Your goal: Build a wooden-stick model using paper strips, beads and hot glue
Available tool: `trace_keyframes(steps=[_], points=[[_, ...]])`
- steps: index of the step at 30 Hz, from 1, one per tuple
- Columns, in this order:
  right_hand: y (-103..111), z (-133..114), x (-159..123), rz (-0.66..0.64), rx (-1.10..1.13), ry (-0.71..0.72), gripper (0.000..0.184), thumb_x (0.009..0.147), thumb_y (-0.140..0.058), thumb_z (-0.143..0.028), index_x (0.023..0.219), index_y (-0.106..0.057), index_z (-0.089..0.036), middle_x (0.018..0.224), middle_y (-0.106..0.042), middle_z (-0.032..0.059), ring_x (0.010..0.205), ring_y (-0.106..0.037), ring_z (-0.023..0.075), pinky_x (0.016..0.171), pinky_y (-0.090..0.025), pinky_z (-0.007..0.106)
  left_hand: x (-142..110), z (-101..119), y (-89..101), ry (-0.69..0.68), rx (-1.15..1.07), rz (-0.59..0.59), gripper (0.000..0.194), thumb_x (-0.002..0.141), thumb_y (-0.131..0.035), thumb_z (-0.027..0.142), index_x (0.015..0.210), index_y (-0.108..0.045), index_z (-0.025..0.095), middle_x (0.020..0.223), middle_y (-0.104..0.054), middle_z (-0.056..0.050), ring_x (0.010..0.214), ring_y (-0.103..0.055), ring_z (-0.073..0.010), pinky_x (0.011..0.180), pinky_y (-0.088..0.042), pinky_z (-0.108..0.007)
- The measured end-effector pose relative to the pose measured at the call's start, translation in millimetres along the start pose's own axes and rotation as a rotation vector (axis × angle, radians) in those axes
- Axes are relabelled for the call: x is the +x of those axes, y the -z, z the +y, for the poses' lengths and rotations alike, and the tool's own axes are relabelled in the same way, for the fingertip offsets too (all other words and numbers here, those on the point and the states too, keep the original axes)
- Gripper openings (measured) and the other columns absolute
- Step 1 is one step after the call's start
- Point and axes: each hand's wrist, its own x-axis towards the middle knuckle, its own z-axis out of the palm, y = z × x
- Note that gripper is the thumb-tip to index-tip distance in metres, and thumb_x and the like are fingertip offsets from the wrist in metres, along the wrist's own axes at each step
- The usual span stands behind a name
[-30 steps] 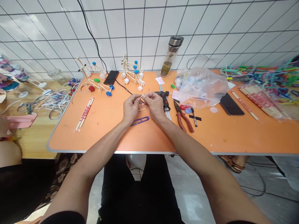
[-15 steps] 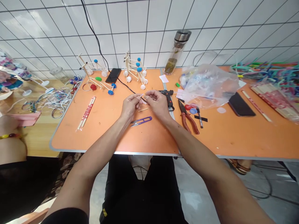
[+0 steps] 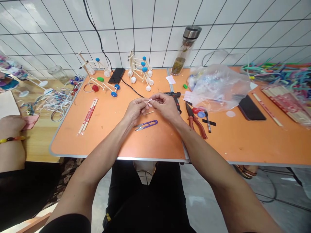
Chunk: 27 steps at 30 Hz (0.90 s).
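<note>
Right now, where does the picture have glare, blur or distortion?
In the head view, glare brightens the white tiled wall at upper left; in the same head view, the multicoloured thin strips at far right look smeared, and wide-angle distortion stretches the sides.

The orange table (image 3: 155,145) carries purple snips (image 3: 146,125) (blades apart) and pliers (image 3: 195,121).

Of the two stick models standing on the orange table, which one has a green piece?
The left model: it carries a green piece and a red piece, while the right model shows neither.
</note>
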Motion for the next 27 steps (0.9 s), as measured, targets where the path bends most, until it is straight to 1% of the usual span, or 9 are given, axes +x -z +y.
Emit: trace_keyframes(steps=[8,11,14,18,23,27], points=[[2.4,2.2,2.0,0.008,-0.018,-0.047,0.03,0.073,-0.094,-0.048,0.083,-0.078,-0.024,0.083,-0.078,0.0014,0.075,-0.065,0.0177,0.075,-0.056,0.034,-3.2,7.8,0.3,-0.014,0.138,-0.025,0.005,0.089,-0.081,0.013,0.085,-0.08,0.016,0.058,-0.065,0.005,0.042,-0.04,-0.0053,0.044,-0.04,-0.019],[2.7,1.6,1.4,0.008,-0.026,-0.062,0.032,0.073,-0.093,-0.05,0.083,-0.077,-0.024,0.082,-0.076,0.0011,0.074,-0.063,0.0173,0.074,-0.055,0.034,-4.7,8.3,-0.8,-0.044,0.183,-0.016,0.007,0.091,-0.079,0.011,0.086,-0.079,0.016,0.059,-0.067,0.004,0.042,-0.042,-0.0054,0.044,-0.041,-0.019],[2.3,0.0,0.2,0.01,-0.023,-0.086,0.034,0.073,-0.093,-0.051,0.084,-0.075,-0.024,0.081,-0.074,0.0006,0.071,-0.061,0.0163,0.071,-0.053,0.034,-5.7,7.4,-2.2,-0.075,0.223,0.003,0.008,0.093,-0.077,0.009,0.088,-0.078,0.016,0.062,-0.071,0.004,0.043,-0.047,-0.0061,0.046,-0.044,-0.02],[1.3,-3.3,-1.2,0.011,0.0,-0.111,0.032,0.072,-0.091,-0.049,0.084,-0.074,-0.024,0.08,-0.074,0.0001,0.068,-0.059,0.0151,0.068,-0.051,0.033,-5.9,6.3,-3.1,-0.115,0.261,0.022,0.01,0.096,-0.077,0.009,0.089,-0.078,0.016,0.062,-0.072,0.003,0.046,-0.052,-0.007,0.047,-0.045,-0.019],[0.7,-7.0,-2.7,0.003,0.016,-0.124,0.031,0.072,-0.091,-0.048,0.082,-0.075,-0.023,0.079,-0.074,0.0007,0.066,-0.059,0.0147,0.065,-0.049,0.032,-4.7,6.9,-1.5,-0.123,0.288,0.036,0.015,0.098,-0.079,0.01,0.085,-0.077,0.015,0.06,-0.07,0.003,0.044,-0.051,-0.0063,0.046,-0.044,-0.019],[0.7,-7.4,-3.2,-0.01,0.024,-0.12,0.032,0.072,-0.092,-0.048,0.081,-0.074,-0.024,0.08,-0.074,0.0007,0.066,-0.059,0.0145,0.066,-0.05,0.032,-5.8,9.4,-1.4,-0.114,0.309,0.04,0.018,0.1,-0.08,0.011,0.082,-0.076,0.015,0.06,-0.07,0.003,0.042,-0.05,-0.0058,0.045,-0.043,-0.019]])
